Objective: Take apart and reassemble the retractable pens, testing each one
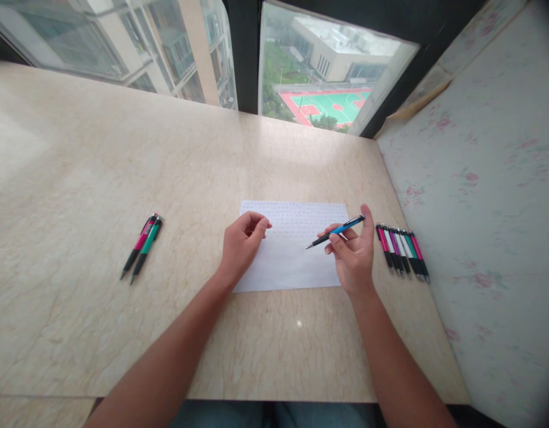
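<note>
A white sheet of paper [283,261] with rows of faint writing across its upper half lies on the stone countertop. My left hand [243,241] rests over the sheet's left side, its fingers curled in toward the thumb; nothing shows in them. Above the sheet's right side, my right hand [352,255] holds a blue and black ballpoint pen [337,230] between thumb and fingers. The pen's metal tip points left and down over the paper, and its push-button end sits by the raised index finger. Whether the tip touches the paper I cannot tell.
Two pens, a pink one [141,242] and a green one [147,246], lie side by side at the left. Several coloured pens [401,249] form a row at the right, close to the floral wall [483,238]. Windows [332,71] stand behind the countertop [167,154].
</note>
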{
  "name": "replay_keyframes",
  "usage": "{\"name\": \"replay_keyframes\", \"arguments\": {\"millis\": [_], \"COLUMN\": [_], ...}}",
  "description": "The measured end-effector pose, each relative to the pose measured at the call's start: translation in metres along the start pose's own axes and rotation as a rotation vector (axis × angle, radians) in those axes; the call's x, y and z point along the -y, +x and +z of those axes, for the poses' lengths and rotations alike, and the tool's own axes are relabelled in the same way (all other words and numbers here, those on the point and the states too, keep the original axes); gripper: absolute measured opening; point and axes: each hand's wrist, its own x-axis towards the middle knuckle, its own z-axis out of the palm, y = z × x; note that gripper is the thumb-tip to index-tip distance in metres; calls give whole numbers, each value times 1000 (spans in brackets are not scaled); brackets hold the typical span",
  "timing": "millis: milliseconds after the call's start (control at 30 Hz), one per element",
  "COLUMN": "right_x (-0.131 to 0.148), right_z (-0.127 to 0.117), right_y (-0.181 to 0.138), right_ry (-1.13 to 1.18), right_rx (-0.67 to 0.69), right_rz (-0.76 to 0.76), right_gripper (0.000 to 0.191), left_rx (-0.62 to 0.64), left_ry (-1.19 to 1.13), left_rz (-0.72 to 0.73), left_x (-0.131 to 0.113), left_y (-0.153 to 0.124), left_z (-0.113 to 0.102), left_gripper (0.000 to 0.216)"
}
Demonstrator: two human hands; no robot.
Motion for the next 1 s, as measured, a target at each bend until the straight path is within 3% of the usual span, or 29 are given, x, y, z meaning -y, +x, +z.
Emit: {"name": "replay_keyframes", "arguments": {"millis": [200, 433, 733, 933, 1000], "right_x": [1, 3, 3, 2, 2], "right_z": [-2, -7, -26, -29, -32], "right_y": [1, 7, 18, 20, 22], "right_ry": [-21, -46, -78, -86, -69], "right_rx": [-11, -56, -121, -159, -187], "right_rz": [-22, -33, -18, -74, -65], "right_gripper": [81, 88, 87, 88, 80], "left_rx": [36, 106, 370, 386, 387], "left_ry": [121, 236, 452, 555, 642], "left_rz": [40, 135, 331, 352, 411], "left_x": [1, -1, 8, 6, 7], "left_y": [-1, -8, -17, -19, -19], "left_z": [2, 7, 15, 16, 17], "left_gripper": [17, 14, 12, 12, 14]}}
